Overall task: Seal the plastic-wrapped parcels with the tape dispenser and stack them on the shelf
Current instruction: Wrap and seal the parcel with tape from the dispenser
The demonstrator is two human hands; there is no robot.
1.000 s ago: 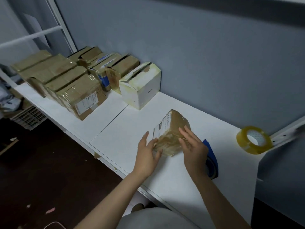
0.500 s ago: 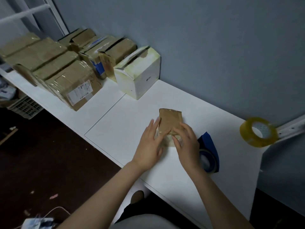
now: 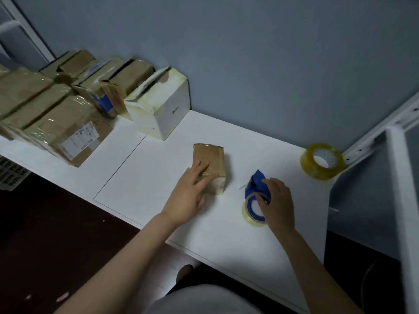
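Note:
A small brown plastic-wrapped parcel [image 3: 209, 160] lies flat on the white shelf [image 3: 140, 177]. My left hand [image 3: 189, 196] rests on its near end with fingers stretched over the top. To the right, a blue tape dispenser [image 3: 255, 189] with a clear tape roll lies on the shelf. My right hand [image 3: 277, 205] is on the dispenser, fingers curled around its body. A row of wrapped brown parcels [image 3: 61, 130] stands stacked at the left.
A white box [image 3: 163, 109] with yellowed tape stands against the grey wall behind the parcel. A spare yellow tape roll [image 3: 322, 160] sits at the far right beside a white metal frame [image 3: 399, 177]. A white crate [image 3: 10, 175] hangs below the shelf at the left.
The parcel went from being tilted up in both hands to lying flat. My right hand left the parcel and moved right onto the tape dispenser. My left hand stays on the parcel.

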